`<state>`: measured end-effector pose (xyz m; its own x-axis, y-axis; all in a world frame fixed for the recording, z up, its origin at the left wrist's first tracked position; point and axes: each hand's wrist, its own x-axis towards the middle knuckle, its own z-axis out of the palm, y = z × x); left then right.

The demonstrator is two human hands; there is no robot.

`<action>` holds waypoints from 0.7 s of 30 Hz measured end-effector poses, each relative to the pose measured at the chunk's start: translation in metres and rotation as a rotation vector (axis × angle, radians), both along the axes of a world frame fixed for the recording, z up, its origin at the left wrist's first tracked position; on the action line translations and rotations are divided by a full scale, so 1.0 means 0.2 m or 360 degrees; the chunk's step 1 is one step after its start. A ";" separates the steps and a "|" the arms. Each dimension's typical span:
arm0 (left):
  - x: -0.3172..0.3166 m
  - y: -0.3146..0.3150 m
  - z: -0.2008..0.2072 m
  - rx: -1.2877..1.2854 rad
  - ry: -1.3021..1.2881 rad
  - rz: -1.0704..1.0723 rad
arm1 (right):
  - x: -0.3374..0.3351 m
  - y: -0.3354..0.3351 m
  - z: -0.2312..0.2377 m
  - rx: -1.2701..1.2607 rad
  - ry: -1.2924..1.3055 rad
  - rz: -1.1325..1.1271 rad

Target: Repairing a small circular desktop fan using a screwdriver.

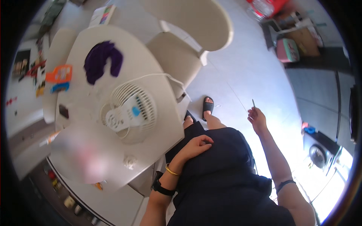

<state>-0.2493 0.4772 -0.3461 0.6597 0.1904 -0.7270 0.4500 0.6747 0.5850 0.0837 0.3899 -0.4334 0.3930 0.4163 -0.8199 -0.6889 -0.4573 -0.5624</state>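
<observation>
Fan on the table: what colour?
Fan: white, with a light-blue patch on it. Shows best in the head view.

Ok so we can't make anything out in that pinkish blur [88,156] over the table [170,122], and the thin thing [253,103] in our right hand [257,119] is too small to identify. Top edge chops the chair [188,19], too.

We have a white, round-caged plastic fan [132,111] before a crumpled purple cloth [98,62] on a pale, round-ended table [167,130], left of a beige, curved-back chair [173,52].
</observation>
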 end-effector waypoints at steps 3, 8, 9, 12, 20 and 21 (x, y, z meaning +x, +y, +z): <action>0.10 -0.01 -0.10 0.0271 0.0135 -0.0521 | 0.03 -0.36 -0.04 -0.0168 -0.0002 -0.0203; 0.03 -0.11 -0.37 0.0312 -0.0038 -0.0909 | -0.22 -0.69 -0.10 -0.0337 0.0023 -0.0350; 0.02 -0.13 -0.39 0.0317 -0.0005 -0.0985 | -0.29 -0.73 -0.09 -0.0371 0.0018 -0.0343; -0.01 -0.13 -0.45 0.0414 0.0170 -0.1287 | -0.46 -0.77 -0.09 -0.0377 0.0137 -0.0411; 0.22 0.02 -0.30 0.0822 0.0353 -0.1187 | -0.19 -0.82 -0.27 -0.0579 0.0116 -0.0434; 0.28 0.04 -0.28 0.0822 0.0365 -0.1171 | -0.10 -0.80 -0.30 -0.0642 0.0072 -0.0391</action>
<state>-0.1935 0.4860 -0.4026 0.5933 0.1176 -0.7964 0.8035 -0.1462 0.5770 0.0630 0.2308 -0.4926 0.4004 -0.0395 -0.9155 -0.8236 -0.4534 -0.3406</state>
